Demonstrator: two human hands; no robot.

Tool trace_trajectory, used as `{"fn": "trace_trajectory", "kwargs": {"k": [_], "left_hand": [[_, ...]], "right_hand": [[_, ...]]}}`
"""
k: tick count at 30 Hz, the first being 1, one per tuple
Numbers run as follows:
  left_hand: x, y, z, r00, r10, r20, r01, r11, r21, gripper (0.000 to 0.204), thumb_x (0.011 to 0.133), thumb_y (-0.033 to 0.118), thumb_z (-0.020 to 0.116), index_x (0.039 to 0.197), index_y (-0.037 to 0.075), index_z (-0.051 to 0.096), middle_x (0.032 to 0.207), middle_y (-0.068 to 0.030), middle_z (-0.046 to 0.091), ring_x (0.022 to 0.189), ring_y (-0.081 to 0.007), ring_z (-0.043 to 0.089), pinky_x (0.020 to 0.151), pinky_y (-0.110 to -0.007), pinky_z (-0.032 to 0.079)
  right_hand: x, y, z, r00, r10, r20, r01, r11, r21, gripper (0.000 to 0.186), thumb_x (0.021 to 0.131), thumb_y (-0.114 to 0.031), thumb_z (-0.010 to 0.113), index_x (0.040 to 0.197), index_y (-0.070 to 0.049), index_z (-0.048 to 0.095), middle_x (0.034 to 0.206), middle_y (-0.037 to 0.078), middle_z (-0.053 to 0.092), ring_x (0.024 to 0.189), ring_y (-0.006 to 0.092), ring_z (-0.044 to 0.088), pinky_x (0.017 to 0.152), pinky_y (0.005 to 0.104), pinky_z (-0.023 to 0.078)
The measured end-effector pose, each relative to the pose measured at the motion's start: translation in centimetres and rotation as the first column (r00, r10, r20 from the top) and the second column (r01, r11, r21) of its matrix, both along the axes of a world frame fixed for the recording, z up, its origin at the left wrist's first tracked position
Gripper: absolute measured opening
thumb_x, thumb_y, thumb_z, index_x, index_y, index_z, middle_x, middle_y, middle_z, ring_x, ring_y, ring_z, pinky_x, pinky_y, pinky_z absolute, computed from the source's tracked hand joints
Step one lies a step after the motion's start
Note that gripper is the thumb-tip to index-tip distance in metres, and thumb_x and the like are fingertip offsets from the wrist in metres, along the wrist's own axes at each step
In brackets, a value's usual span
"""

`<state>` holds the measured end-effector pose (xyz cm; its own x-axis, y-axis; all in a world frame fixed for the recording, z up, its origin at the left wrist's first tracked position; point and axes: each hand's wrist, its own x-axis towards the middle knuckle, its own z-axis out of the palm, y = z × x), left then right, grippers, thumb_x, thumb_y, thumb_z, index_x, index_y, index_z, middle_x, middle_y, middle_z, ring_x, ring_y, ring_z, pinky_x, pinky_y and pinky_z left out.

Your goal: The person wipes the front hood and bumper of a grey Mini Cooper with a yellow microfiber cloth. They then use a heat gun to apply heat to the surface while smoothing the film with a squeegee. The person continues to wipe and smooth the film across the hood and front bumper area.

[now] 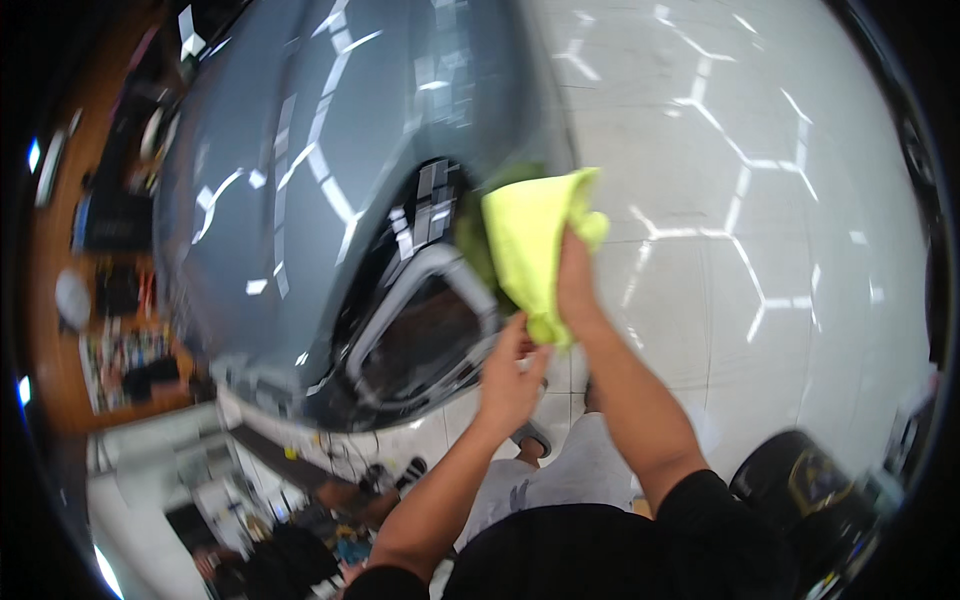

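Observation:
A bright yellow-green microfiber cloth [525,232] hangs in loose folds beside the front corner of a glossy grey-blue car [240,200]. My right hand [576,282] grips the cloth along its right side, its fingers partly hidden by the fabric. Lower down, my left hand [512,375] has its fingers closed at the cloth's bottom corner. Just left of the cloth is the car's headlight [425,320], dark with a pale angular band round it. Motion blurs the cloth and the bodywork behind it a little.
Shiny pale floor tiles [690,290] reflect hexagonal ceiling lights on the right. A black bucket-like container [800,480] stands at lower right. Cables [345,455] lie near the car's front end. Shelves with goods [125,360] line the left, and another person's sandalled foot [412,472] shows below.

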<state>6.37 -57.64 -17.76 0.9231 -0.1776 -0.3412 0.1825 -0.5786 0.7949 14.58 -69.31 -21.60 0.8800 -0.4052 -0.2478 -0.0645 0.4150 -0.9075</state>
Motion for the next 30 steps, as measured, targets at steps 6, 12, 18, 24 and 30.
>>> {"fn": "trace_trajectory", "kwargs": {"k": [6,12,18,24,30], "left_hand": [[-2.5,0.6,0.1,0.919,-0.357,0.169,0.375,0.923,-0.088,0.024,0.084,0.013,0.059,0.103,-0.002,0.060,0.091,-0.0177,0.060,0.084,-0.0347,0.056,0.079,-0.042,0.045],[-7.7,12.4,7.6,0.993,-0.083,-0.079,-0.004,0.662,-0.750,0.014,0.087,0.009,0.055,0.097,0.001,0.060,0.104,-0.0124,0.062,0.097,-0.0270,0.059,0.089,-0.038,0.044],[-18.0,28.6,12.2,0.758,0.440,-0.481,-0.531,-0.011,-0.847,0.015,0.096,0.013,0.046,0.105,0.005,0.055,0.095,-0.0050,0.061,0.089,-0.0141,0.060,0.083,-0.030,0.049],[-33.2,37.1,8.5,0.490,0.771,-0.406,-0.820,0.250,-0.515,0.019,0.094,0.011,0.047,0.111,0.004,0.055,0.101,-0.0053,0.062,0.093,-0.0140,0.060,0.082,-0.029,0.049],[-47.4,37.9,6.6,0.189,0.944,-0.269,-0.963,0.125,-0.238,0.030,0.089,0.018,0.061,0.115,0.003,0.059,0.113,-0.0126,0.062,0.103,-0.0186,0.058,0.090,-0.029,0.045]], "right_hand": [[-2.1,-5.0,3.4,0.984,0.157,0.084,-0.159,0.987,0.016,0.030,0.096,-0.022,0.052,0.114,0.002,0.057,0.101,0.009,0.065,0.083,0.0170,0.064,0.070,0.0299,0.054],[-12.0,1.9,12.2,0.758,0.628,-0.179,-0.633,0.774,0.036,0.033,0.090,-0.020,0.060,0.116,0.000,0.058,0.102,0.006,0.064,0.092,0.0161,0.061,0.078,0.0313,0.049],[-13.5,10.6,16.8,0.072,0.941,-0.332,-0.961,-0.023,-0.274,0.035,0.084,-0.010,0.062,0.118,0.000,0.058,0.111,0.010,0.065,0.099,0.0187,0.062,0.085,0.0329,0.048],[-19.4,29.9,32.1,-0.735,0.609,-0.300,-0.218,-0.630,-0.745,0.025,0.078,-0.012,0.066,0.101,-0.003,0.062,0.090,0.012,0.064,0.078,0.0314,0.063,0.069,0.0365,0.051],[-26.3,43.9,40.4,-0.977,0.212,0.003,-0.050,-0.216,-0.975,0.035,0.075,-0.018,0.071,0.103,-0.001,0.062,0.099,0.012,0.062,0.083,0.0271,0.064,0.071,0.0324,0.052]]}}
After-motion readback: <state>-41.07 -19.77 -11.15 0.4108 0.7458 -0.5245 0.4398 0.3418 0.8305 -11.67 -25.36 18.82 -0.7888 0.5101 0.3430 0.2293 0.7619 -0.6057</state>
